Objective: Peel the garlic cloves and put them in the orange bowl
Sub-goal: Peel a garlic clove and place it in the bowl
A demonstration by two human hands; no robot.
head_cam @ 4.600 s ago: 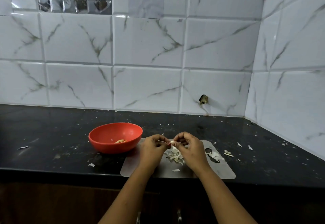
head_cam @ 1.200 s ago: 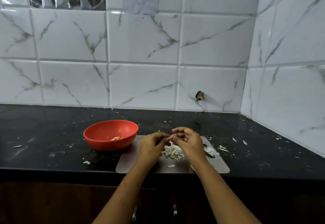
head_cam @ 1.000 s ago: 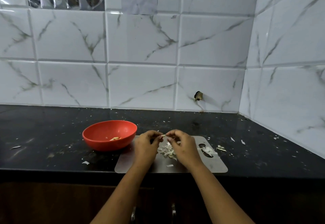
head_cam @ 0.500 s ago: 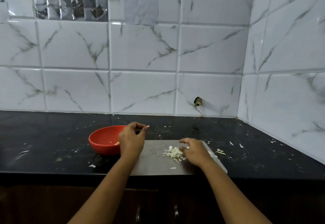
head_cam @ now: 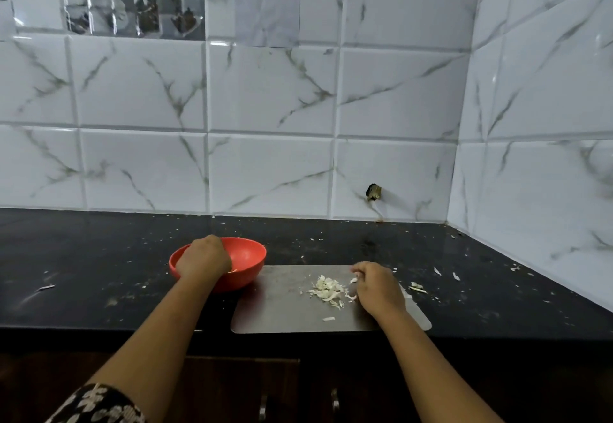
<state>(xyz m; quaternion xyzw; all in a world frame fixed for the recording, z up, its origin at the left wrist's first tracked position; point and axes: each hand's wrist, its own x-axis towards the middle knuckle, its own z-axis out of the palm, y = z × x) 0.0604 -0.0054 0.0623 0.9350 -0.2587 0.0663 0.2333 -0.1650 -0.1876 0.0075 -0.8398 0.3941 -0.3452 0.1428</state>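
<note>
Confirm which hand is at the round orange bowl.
The left hand, over the round orange bowl; the right hand rests on the grey cutting mat beside white peels.

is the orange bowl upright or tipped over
Upright: the orange bowl sits base-down on the counter, its open rim facing up, and the left hand dips into it from above.

L arm: black sleeve (head_cam: pixel 99 404) w/ white floral print.

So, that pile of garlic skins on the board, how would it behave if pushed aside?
Probably light and flimsy: the garlic skins are thin curled flakes. Likely to scatter rather than slide together, as stray bits dot the board and counter.
</note>
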